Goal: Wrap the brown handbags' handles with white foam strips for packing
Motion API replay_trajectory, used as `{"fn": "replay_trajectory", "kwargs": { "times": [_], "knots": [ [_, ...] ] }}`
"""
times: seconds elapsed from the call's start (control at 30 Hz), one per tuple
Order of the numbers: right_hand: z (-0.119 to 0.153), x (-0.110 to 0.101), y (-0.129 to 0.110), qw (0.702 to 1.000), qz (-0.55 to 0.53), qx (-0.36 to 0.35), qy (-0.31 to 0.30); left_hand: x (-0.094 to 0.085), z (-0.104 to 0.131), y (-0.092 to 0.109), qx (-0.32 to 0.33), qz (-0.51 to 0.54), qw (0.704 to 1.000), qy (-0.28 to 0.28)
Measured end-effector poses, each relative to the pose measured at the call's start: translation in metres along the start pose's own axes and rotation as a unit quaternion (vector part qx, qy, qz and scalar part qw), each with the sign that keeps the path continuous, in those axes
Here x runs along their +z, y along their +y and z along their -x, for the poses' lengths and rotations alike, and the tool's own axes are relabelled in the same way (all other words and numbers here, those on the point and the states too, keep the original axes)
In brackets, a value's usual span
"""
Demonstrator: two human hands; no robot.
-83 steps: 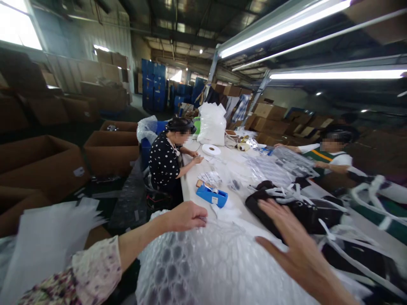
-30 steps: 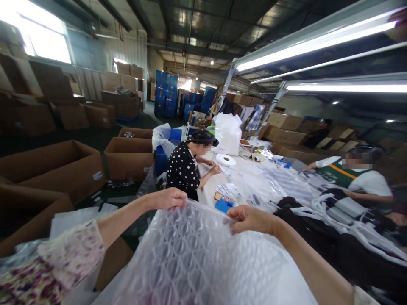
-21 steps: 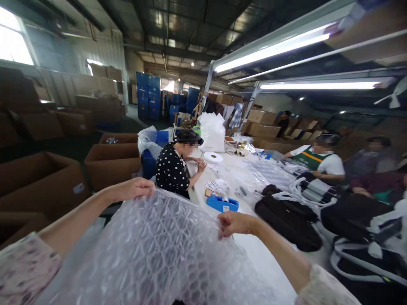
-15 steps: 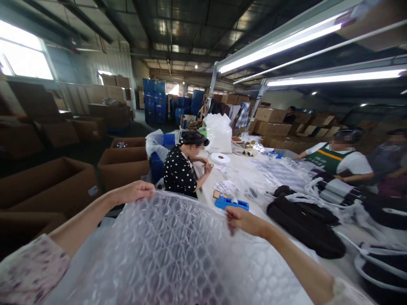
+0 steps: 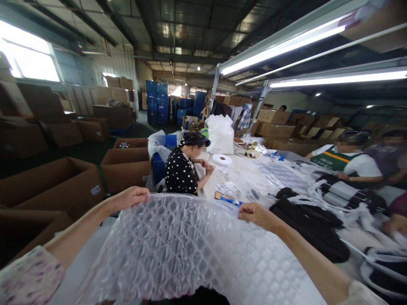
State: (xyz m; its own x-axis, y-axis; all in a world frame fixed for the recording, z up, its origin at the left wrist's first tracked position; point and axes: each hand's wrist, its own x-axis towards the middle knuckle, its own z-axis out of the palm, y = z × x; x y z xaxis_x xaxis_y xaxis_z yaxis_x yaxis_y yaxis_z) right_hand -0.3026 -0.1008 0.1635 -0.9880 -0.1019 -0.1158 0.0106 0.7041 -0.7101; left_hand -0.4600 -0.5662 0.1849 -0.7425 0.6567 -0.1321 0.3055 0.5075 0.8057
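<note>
Cardboard boxes [image 5: 79,188] are filling the frame's left side, while a cluttered white table [image 5: 207,188] is stretching from the center toward the right. Bubble wrap [image 5: 178,245] is covering the bottom center; the left hand [image 5: 129,198] is pinching its top edge at left, the right hand [image 5: 259,216] is gripping it farther right, near a black bag [image 5: 305,220].
</note>
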Motion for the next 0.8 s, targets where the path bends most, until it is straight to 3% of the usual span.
{"fn": "replay_trajectory", "kwargs": {
  "times": [0.2, 0.4, 0.5, 0.6, 0.7, 0.8],
  "knots": [
    [0.004, -0.009, -0.001, 0.999, 0.02, 0.009, 0.024, 0.002, -0.006, -0.005, -0.005, -0.01, 1.0, -0.007],
    [0.006, -0.01, 0.0, 0.994, 0.098, 0.002, 0.043, 0.012, -0.006, 0.012, 0.028, -0.017, 0.999, -0.012],
    [-0.002, 0.009, -0.02, 0.988, 0.131, -0.025, 0.074, 0.031, -0.01, 0.032, 0.038, -0.017, 0.999, -0.015],
    [-0.017, 0.046, -0.066, 0.989, 0.088, -0.091, 0.077, 0.057, -0.019, 0.059, 0.058, -0.016, 0.998, -0.032],
    [-0.032, 0.079, -0.107, 0.99, 0.034, -0.135, -0.033, 0.076, -0.025, 0.082, 0.071, -0.009, 0.995, -0.075],
    [-0.042, 0.089, -0.114, 0.987, 0.046, -0.12, -0.098, 0.076, -0.024, 0.082, 0.039, 0.017, 0.982, -0.181]
  ]
}}
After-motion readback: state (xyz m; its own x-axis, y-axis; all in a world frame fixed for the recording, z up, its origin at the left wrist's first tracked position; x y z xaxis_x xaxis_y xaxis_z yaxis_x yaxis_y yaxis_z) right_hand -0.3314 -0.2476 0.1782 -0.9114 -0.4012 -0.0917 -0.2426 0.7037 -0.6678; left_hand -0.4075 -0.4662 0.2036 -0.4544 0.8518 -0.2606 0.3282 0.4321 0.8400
